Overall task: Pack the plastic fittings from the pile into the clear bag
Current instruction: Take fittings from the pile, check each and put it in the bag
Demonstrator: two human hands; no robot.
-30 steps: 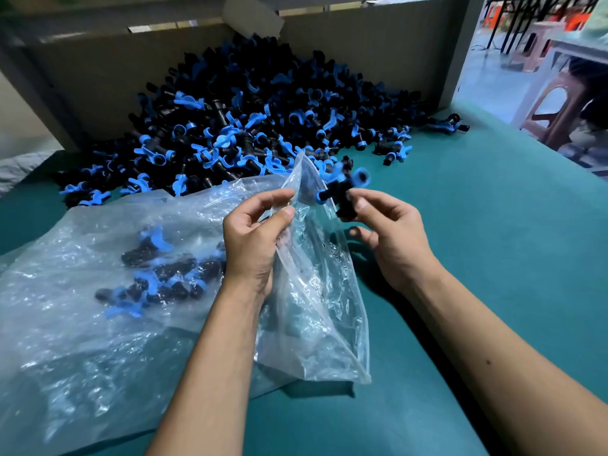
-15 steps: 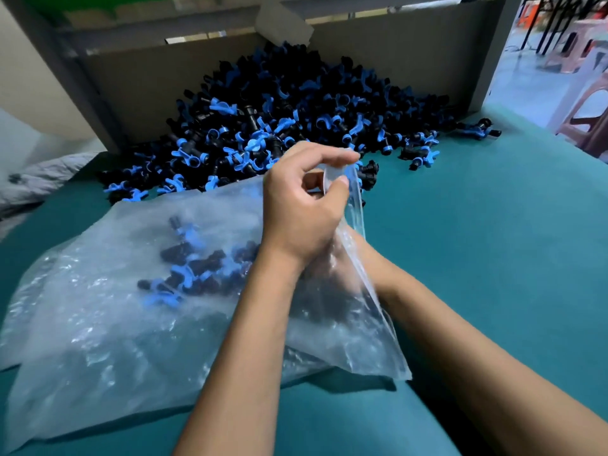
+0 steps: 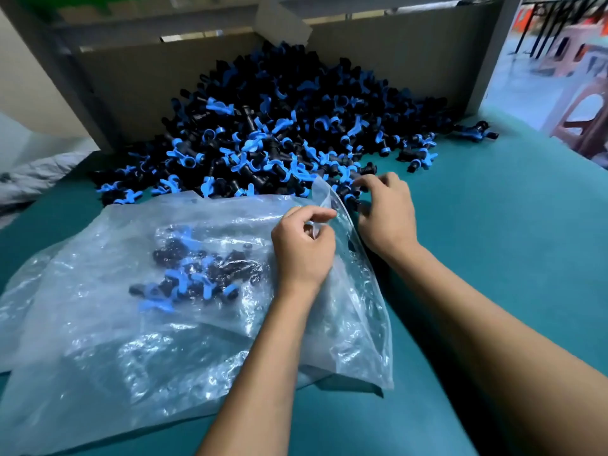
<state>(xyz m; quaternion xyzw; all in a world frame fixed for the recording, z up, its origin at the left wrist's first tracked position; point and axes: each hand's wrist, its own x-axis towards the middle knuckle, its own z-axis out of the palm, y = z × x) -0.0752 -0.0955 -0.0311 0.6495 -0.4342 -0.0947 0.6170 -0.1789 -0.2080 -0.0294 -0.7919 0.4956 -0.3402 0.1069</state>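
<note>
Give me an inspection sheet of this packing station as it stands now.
Surface: teal table top, bare on the right side.
Job's things: large pile of black and blue fittings heaped against a cardboard wall; clear bag lying flat, a small cluster of fittings inside it.
Clutter: a few stray fittings right of the pile.
Grippers: left hand pinches the bag's mouth edge; right hand curls its fingers onto fittings at the pile's near edge.
Cables: nothing seen.
Surroundings: plastic stools on the floor at right; crumpled grey sheeting at left.
</note>
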